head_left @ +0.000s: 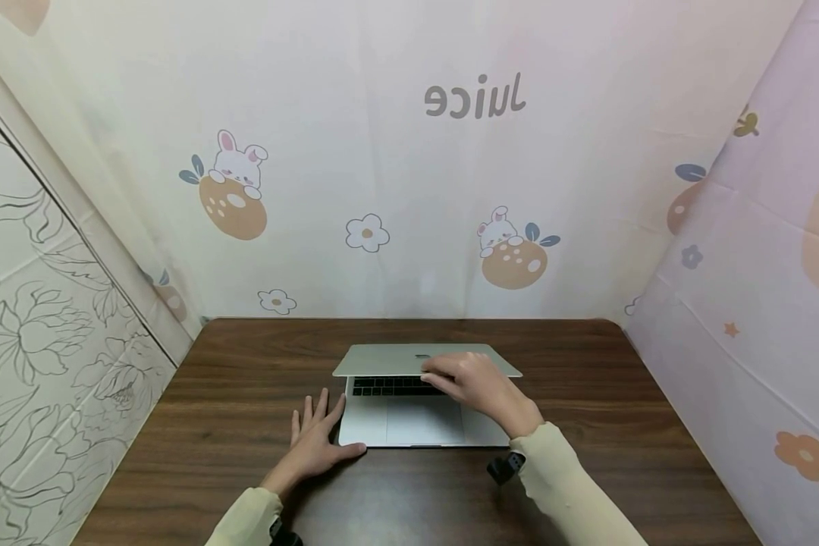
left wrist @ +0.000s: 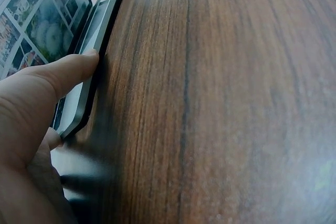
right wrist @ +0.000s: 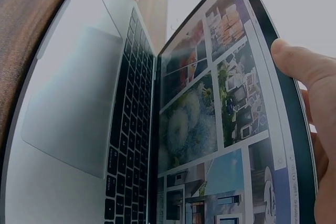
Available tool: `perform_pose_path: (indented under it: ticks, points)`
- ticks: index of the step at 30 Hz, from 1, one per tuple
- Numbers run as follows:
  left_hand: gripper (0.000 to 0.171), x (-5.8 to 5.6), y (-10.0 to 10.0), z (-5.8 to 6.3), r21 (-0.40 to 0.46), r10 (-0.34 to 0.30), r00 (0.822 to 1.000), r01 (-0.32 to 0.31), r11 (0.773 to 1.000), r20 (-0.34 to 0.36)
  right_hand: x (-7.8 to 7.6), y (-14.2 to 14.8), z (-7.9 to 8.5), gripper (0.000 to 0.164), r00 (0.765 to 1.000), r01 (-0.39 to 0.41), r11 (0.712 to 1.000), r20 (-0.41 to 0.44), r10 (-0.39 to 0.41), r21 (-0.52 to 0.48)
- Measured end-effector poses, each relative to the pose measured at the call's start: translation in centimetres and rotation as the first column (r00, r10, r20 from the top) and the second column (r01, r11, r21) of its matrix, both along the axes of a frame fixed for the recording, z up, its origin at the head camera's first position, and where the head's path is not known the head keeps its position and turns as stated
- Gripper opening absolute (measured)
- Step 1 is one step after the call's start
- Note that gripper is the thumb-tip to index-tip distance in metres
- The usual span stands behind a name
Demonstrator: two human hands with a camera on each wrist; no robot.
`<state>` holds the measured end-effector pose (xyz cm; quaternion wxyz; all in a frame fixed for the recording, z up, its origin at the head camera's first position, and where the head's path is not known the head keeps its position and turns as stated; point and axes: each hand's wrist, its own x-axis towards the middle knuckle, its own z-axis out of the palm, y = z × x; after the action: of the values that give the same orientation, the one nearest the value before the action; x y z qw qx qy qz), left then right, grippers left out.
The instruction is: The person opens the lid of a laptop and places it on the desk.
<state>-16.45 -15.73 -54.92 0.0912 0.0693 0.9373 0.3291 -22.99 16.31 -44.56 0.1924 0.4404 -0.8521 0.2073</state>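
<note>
A silver laptop (head_left: 365, 425) lies on the wooden table, its lid (head_left: 382, 360) tilted partway over the keyboard (right wrist: 134, 93). My right hand (head_left: 481, 387) pinches the lid's upper edge, thumb on the screen side and fingers behind the lid. Lit photo tiles show on the screen (right wrist: 191, 114) in the right wrist view. At the laptop's front left corner, my left hand (head_left: 314, 444) rests with fingers spread on the table beside the base. Its thumb (left wrist: 68, 72) touches the front edge of the base.
The brown wooden table (head_left: 246, 364) reaches back to a printed curtain (head_left: 409, 152) with rabbits and fruit. More printed fabric hangs at the right (head_left: 757, 303), and a flower-patterned panel (head_left: 34, 341) stands at the left. A dark device (head_left: 505, 469) is strapped to the right wrist.
</note>
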Motion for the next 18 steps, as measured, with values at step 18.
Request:
perform_pose_path:
  ticks: [18]
  points:
    - [0.105, -0.02, 0.04, -0.04, -0.003, 0.002, 1.000, -0.002, 1.000, -0.005, -0.42, 0.03, 0.96, 0.014, 0.998, 0.034, 0.999, 0.045, -0.036, 0.035]
